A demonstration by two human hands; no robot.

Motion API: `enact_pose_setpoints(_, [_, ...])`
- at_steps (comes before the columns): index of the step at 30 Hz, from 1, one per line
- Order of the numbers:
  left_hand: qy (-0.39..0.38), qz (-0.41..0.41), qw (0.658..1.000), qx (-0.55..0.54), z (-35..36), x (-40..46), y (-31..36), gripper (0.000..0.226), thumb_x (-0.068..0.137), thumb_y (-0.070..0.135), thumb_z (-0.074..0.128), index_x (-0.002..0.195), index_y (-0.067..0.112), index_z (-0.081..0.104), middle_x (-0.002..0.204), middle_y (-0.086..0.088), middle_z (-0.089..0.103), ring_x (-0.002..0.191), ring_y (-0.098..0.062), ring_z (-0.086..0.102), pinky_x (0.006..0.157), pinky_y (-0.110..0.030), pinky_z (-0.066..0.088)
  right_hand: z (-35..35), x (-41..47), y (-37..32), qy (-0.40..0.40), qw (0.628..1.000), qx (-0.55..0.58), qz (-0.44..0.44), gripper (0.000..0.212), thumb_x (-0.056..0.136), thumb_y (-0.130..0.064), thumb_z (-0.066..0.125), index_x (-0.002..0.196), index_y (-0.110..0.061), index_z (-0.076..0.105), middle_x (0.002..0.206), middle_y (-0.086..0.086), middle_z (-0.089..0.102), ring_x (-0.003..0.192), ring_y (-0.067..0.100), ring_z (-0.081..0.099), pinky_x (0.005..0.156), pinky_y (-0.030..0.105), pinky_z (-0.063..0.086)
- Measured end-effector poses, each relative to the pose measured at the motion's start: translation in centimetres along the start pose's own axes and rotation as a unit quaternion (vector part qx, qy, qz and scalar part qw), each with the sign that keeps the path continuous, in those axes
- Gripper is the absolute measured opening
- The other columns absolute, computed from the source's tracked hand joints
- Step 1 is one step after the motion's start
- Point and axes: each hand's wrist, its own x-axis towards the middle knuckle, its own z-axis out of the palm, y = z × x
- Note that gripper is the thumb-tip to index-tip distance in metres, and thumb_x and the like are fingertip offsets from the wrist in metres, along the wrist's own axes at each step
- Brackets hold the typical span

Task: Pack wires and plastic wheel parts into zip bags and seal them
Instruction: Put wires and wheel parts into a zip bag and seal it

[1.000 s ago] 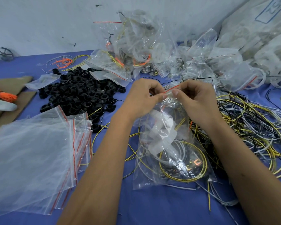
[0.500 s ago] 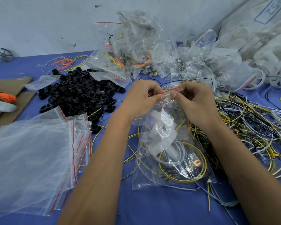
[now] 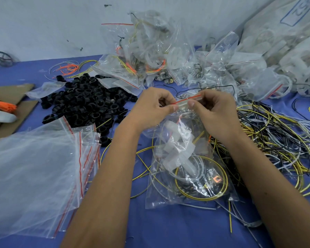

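Hands at the mouth of a clear plastic zip bag with a red seal line (image 3: 186, 169), which lies on the blue table cloth (image 3: 168, 228). Left hand (image 3: 151, 108) and right hand (image 3: 216, 111) each pinch the red strip between thumb and curled fingers, thumbs close together. Inside the bag: coiled yellow and white wires and translucent white plastic wheel parts. Left of it, a stack of empty zip bags (image 3: 34, 176); beyond, a heap of black plastic rings (image 3: 86, 102); right, a tangle of loose yellow, black and white wires (image 3: 276, 140); behind, a pile of filled bags (image 3: 159, 56).

Filled zip bag (image 3: 188, 169) centre; empty bags (image 3: 34, 176) left; loose wires (image 3: 279, 145) right; packed bags (image 3: 168, 59) behind.
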Motion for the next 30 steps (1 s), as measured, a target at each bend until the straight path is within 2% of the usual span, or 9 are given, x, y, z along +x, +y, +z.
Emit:
enact_pose_setpoints(5, [-0.001, -0.013, 1.0, 0.006, -0.5, -0.2, -0.7, 0.011, 0.088, 0.017, 0.081, 0.079, 0.021, 0.075, 0.066, 0.01, 0.065, 0.059, -0.004, 0.056, 0.059, -0.019, 0.045, -0.1, 0.0, 0.2, 0.005, 1.0, -0.002, 0.003, 0.007, 0.091, -0.014, 0.072, 0.085, -0.014, 0.075, 0.071, 0.001, 0.069, 0.061, 0.002, 0.052, 0.057, 0.021, 0.043])
enact_pose_setpoints(10, [0.019, -0.006, 1.0, 0.015, -1.0, -0.5, -0.9, 0.012, 0.086, 0.01, 0.081, 0.078, 0.015, 0.075, 0.072, -0.001, 0.07, 0.064, -0.008, 0.059, 0.065, -0.024, 0.05, 0.0, 0.0, 0.3, 0.004, 1.0, -0.005, 0.001, 0.007, 0.092, -0.014, 0.073, 0.085, -0.015, 0.075, 0.065, -0.01, 0.062, 0.057, -0.002, 0.048, 0.056, 0.013, 0.038])
enact_pose_setpoints(12, [0.018, -0.003, 1.0, 0.016, -0.9, -0.4, -0.7, 0.011, 0.086, 0.009, 0.081, 0.078, 0.015, 0.074, 0.076, -0.007, 0.073, 0.066, -0.01, 0.06, 0.068, -0.028, 0.051, 0.0, 0.0, 0.3, 0.01, 1.0, -0.008, -0.005, 0.008, 0.091, -0.015, 0.073, 0.084, -0.016, 0.075, 0.065, -0.01, 0.063, 0.058, -0.003, 0.049, 0.056, 0.014, 0.039])
enact_pose_setpoints(14, [0.015, -0.005, 1.0, 0.013, -1.1, -0.4, -0.8, 0.01, 0.086, 0.011, 0.08, 0.079, 0.015, 0.075, 0.078, -0.009, 0.073, 0.066, -0.009, 0.06, 0.067, -0.026, 0.051, 0.0, 0.0, 0.3, 0.013, 1.0, -0.006, -0.006, 0.008, 0.092, -0.017, 0.073, 0.083, -0.016, 0.074, 0.068, -0.002, 0.067, 0.061, -0.001, 0.05, 0.057, 0.018, 0.042])
enact_pose_setpoints(17, [0.009, -0.021, 1.0, 0.004, -1.4, -0.5, -1.3, 0.006, 0.088, 0.012, 0.08, 0.083, 0.009, 0.077, 0.07, 0.002, 0.07, 0.063, -0.005, 0.057, 0.064, -0.018, 0.047, -0.1, 0.0, 0.2, 0.019, 1.0, -0.005, -0.001, 0.008, 0.091, -0.016, 0.073, 0.083, -0.014, 0.074, 0.072, 0.003, 0.069, 0.063, 0.002, 0.051, 0.06, 0.025, 0.044])
enact_pose_setpoints(21, [0.016, -0.02, 1.0, 0.012, -1.7, -0.5, -2.1, 0.009, 0.087, 0.011, 0.08, 0.079, 0.015, 0.077, 0.064, 0.012, 0.067, 0.062, -0.004, 0.058, 0.066, -0.018, 0.047, 0.0, -0.1, 0.2, 0.013, 1.0, -0.016, -0.009, 0.01, 0.091, -0.015, 0.073, 0.081, -0.017, 0.073, 0.063, -0.014, 0.06, 0.057, -0.003, 0.048, 0.056, 0.013, 0.038])
enact_pose_setpoints(25, [0.019, -0.022, 1.0, -0.002, -1.7, -0.5, -2.2, 0.014, 0.087, 0.013, 0.081, 0.077, 0.019, 0.074, 0.062, 0.016, 0.067, 0.06, 0.001, 0.057, 0.063, -0.013, 0.044, 0.0, -0.1, 0.1, 0.013, 1.0, -0.024, -0.01, 0.01, 0.091, -0.015, 0.073, 0.082, -0.012, 0.073, 0.063, -0.01, 0.058, 0.056, -0.001, 0.045, 0.055, 0.014, 0.036])
enact_pose_setpoints(30, [0.014, -0.051, 0.998, -0.038, -2.7, -1.1, -2.6, 0.006, 0.088, 0.009, 0.079, 0.084, 0.006, 0.075, 0.073, -0.003, 0.072, 0.066, -0.008, 0.062, 0.067, -0.019, 0.05, -0.2, 0.0, 0.2, 0.03, 0.999, -0.011, 0.001, 0.009, 0.091, -0.015, 0.072, 0.082, -0.014, 0.073, 0.067, -0.008, 0.064, 0.061, -0.002, 0.051, 0.058, 0.015, 0.042])
